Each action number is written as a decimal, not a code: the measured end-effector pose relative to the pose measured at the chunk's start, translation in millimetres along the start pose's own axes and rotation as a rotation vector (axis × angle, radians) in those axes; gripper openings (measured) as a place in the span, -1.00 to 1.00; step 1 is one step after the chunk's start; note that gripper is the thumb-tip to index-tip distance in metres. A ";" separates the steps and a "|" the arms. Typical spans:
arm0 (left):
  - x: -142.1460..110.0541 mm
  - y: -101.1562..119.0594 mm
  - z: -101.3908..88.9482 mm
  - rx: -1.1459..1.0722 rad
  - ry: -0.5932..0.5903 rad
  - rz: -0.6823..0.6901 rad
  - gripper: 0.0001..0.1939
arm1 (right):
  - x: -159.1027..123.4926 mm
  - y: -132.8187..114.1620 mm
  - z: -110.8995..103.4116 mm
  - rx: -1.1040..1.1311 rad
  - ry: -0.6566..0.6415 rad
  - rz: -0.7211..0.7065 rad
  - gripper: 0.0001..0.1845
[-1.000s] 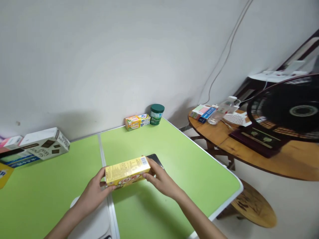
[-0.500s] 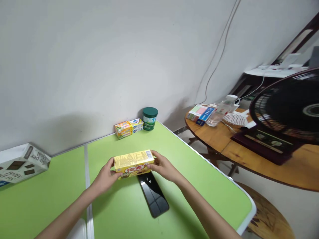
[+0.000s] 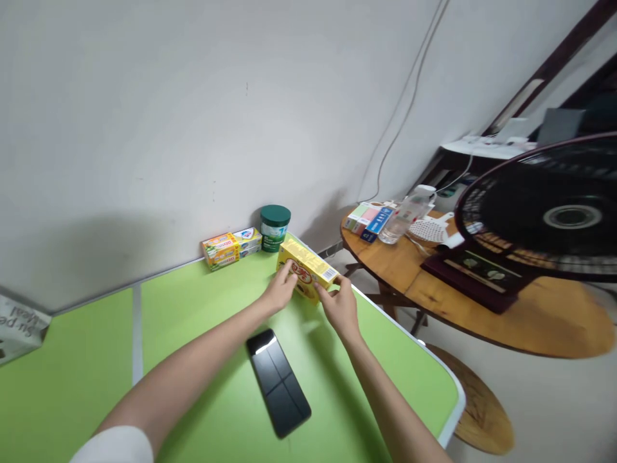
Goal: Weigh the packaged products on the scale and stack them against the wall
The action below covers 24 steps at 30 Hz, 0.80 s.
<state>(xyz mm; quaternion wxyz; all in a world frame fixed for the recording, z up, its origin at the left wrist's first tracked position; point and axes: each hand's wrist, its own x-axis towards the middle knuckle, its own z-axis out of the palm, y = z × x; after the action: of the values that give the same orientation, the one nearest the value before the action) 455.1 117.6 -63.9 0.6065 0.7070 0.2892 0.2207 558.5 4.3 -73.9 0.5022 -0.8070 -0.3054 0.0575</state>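
Both hands grip a yellow box (image 3: 308, 260) with printed lettering and a barcode, near the table's right edge. My left hand (image 3: 281, 287) is closed on its left part, and my right hand (image 3: 341, 308) pinches its right end. Just behind the box's left end stands a jar (image 3: 274, 228) with a dark green lid; I cannot tell whether they touch. Small orange, yellow and white boxes (image 3: 231, 248) lie stacked left of the jar. A black phone (image 3: 279, 384) rests on the green table, nearer to me than the hands.
The green table (image 3: 193, 296) meets a white wall at the back. At far left is a white carton (image 3: 19, 328), partly out of view. To the right, a wooden table (image 3: 409, 276) bears a fan (image 3: 535, 212), a clear bottle (image 3: 405, 215) and boxes. A wooden stool (image 3: 482, 405) stands below.
Both hands have carried the yellow box from above the phone to the right and back, turning it so its right end points more toward me. The camera view has shifted right.
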 end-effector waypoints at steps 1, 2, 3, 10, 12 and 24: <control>12.7 -1.1 16.6 -0.020 -0.006 -0.005 -0.46 | 7.4 4.4 1.2 -0.013 0.055 0.004 -0.49; 23.8 -2.7 31.2 -0.038 -0.014 -0.011 -0.46 | 15.7 8.6 3.5 -0.029 0.107 0.011 -0.48; 33.5 -4.8 43.1 -0.054 -0.024 -0.019 -0.45 | 24.7 12.6 6.9 -0.044 0.152 0.018 -0.48; 76.6 -23.7 58.4 -0.097 -0.060 -0.075 -0.38 | 96.9 27.8 44.9 -0.086 0.246 0.052 -0.52; 78.4 -31.0 47.8 -0.096 -0.059 -0.079 -0.39 | 114.5 30.0 53.8 -0.092 0.209 0.031 -0.53; 69.5 -61.7 -7.4 -0.116 -0.024 -0.147 -0.24 | 150.7 30.3 85.2 -0.143 0.095 -0.008 -0.53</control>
<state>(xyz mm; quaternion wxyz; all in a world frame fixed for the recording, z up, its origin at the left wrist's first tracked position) 492.6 176.0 -126.1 0.6643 0.6502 0.3198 0.1835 659.2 144.0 -109.0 0.4575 -0.8414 -0.2877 -0.0049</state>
